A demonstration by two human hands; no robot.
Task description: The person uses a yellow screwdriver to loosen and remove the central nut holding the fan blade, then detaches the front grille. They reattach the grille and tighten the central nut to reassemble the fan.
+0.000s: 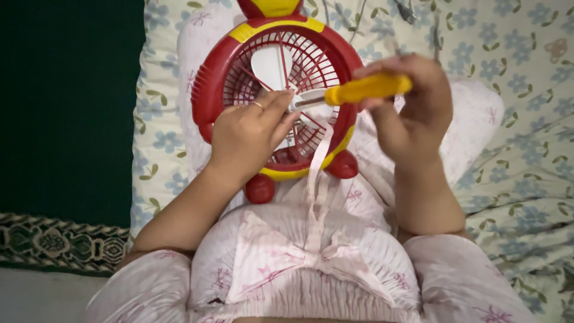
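I am at the screw step: my right hand [412, 104] grips the yellow screwdriver [359, 91], tip at the hub of the red fan [209, 84] on my lap; my left hand [248, 134], fingers curled, steadies the grille. Next, I judge, needs straight pressure.

— What are my arms doing from where you sit?

— I see both forearms bare, rising from the lower corners and angling in toward each other.

— And my left hand [248, 134]?

— Back of it faces me, knuckles up, a ring on one finger, fingertips pinched together and pointing right.

— My right hand [409, 98]?

— It sits higher, wrist bent, fingers curled tight in a closed grip, thumb tucked underneath. My hands are near each other, not touching.
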